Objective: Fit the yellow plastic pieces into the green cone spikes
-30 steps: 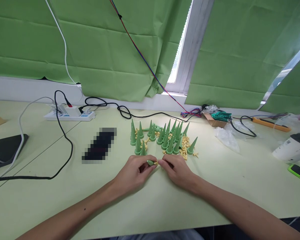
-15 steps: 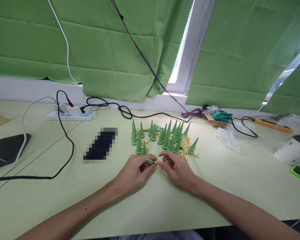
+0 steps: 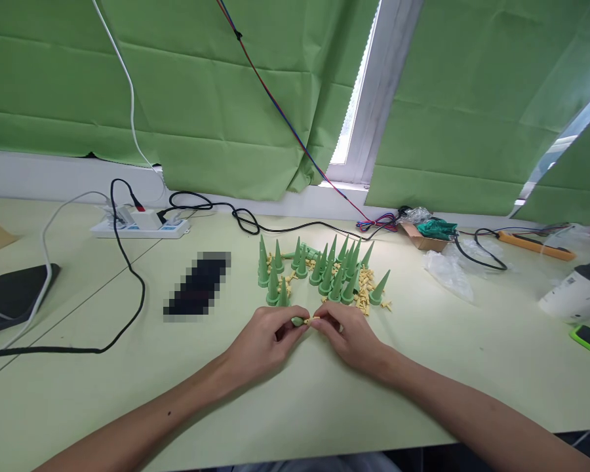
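Observation:
Between the thumb and fingers of my left hand (image 3: pixel 270 334) is a small green piece (image 3: pixel 297 321), with a tiny yellow bit at its right end. My right hand (image 3: pixel 347 331) pinches a small yellow piece (image 3: pixel 316 318) against that end, so the fingertips of both hands nearly meet. Just beyond the hands, several green cones (image 3: pixel 326 278) stand upright on the table. Small yellow pieces (image 3: pixel 364 298) lie heaped among and beside them.
A white power strip (image 3: pixel 164 228) with black cables lies at the back left of the table (image 3: pixel 216 406). A blurred dark rectangle (image 3: pixel 199 285) is left of the cones. At right are clear plastic (image 3: pixel 450 275), an open box (image 3: pixel 425 239) and a cup (image 3: pixel 575 295).
My right hand's fingertips have closed together and come down a little, now pinching a yellow piece against the one at my left hand. My left hand has barely moved.

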{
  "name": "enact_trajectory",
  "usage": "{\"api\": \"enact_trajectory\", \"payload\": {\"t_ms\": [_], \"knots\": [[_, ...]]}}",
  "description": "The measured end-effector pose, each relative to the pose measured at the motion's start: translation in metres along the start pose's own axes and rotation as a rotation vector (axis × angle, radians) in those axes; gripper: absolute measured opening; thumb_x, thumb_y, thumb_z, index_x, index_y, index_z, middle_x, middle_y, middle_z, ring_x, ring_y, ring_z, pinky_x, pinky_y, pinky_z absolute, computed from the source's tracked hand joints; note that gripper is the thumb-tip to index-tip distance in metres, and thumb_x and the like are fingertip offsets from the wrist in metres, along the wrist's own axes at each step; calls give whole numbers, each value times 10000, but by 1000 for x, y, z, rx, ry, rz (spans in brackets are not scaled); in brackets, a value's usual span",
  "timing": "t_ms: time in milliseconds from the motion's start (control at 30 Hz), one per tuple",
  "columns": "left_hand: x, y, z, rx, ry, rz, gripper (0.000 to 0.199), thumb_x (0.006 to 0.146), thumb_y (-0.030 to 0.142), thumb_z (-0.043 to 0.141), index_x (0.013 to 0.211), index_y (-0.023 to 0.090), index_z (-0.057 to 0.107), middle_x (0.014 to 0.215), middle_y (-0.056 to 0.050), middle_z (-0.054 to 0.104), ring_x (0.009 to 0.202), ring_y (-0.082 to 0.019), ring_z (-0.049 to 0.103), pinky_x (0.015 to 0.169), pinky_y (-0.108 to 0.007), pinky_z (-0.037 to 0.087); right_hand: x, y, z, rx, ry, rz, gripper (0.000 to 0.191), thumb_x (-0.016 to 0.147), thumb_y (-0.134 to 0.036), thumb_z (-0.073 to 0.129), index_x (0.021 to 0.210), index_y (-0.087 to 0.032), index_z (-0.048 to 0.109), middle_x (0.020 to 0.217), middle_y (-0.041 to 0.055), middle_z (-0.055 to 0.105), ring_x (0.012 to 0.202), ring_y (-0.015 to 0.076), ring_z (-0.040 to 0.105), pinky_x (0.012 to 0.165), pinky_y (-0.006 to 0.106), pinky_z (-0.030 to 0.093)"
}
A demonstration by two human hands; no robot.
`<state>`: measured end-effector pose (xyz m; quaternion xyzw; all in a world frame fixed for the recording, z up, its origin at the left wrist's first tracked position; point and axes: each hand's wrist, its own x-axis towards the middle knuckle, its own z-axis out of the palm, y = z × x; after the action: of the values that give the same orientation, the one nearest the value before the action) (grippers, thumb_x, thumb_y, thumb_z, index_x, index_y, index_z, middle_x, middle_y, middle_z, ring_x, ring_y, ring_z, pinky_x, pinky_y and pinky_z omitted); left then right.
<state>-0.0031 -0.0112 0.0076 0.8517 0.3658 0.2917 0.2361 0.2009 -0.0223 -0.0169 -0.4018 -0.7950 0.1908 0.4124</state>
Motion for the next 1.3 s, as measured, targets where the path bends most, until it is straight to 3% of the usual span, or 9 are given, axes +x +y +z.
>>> {"api": "enact_trajectory", "payload": {"t_ms": [367, 500, 667, 867, 1300], "knots": [[-2, -1, 0, -7, -28, 12, 198, 964, 290, 528, 977, 188, 697, 616, 32, 597, 510, -94, 419, 523, -214, 332, 1, 3, -1, -61, -60, 53, 378, 1027, -417, 440, 759, -194, 585, 664, 6, 606, 591, 133, 519, 573, 239, 365], [-2, 0, 0, -15, -3, -19, 190, 964, 287, 530, 983, 189, 691, 589, 43, 577, 511, -95, 445, 529, -211, 342, 0, 2, -1, -45, -35, 86, 233, 1016, -359, 477, 915, -198, 613, 672, -12, 617, 577, 131, 518, 579, 240, 374], [1, 0, 0, -1, 47, -55, 176, 953, 284, 551, 992, 189, 694, 550, 52, 561, 492, -99, 458, 521, -214, 343, -1, 0, -1, -20, 10, 52, 165, 983, -291, 540, 1110, -199, 591, 843, 8, 683, 537, 112, 490, 589, 244, 412], [1, -1, 0, -4, 47, -49, 177, 953, 292, 557, 1001, 200, 700, 561, 50, 578, 493, -100, 467, 519, -214, 347, 0, 2, 1, -28, 26, -52, 95, 975, -209, 519, 1001, -195, 609, 859, 30, 673, 639, 137, 560, 640, 251, 440], [0, 0, 0, 18, -1, -40, 187, 958, 290, 532, 994, 197, 690, 548, 48, 548, 511, -113, 472, 507, -219, 328, 1, 3, -1, -39, -33, 27, 233, 1004, -282, 486, 809, -198, 582, 694, -1, 608, 613, 136, 534, 592, 239, 377]]}}
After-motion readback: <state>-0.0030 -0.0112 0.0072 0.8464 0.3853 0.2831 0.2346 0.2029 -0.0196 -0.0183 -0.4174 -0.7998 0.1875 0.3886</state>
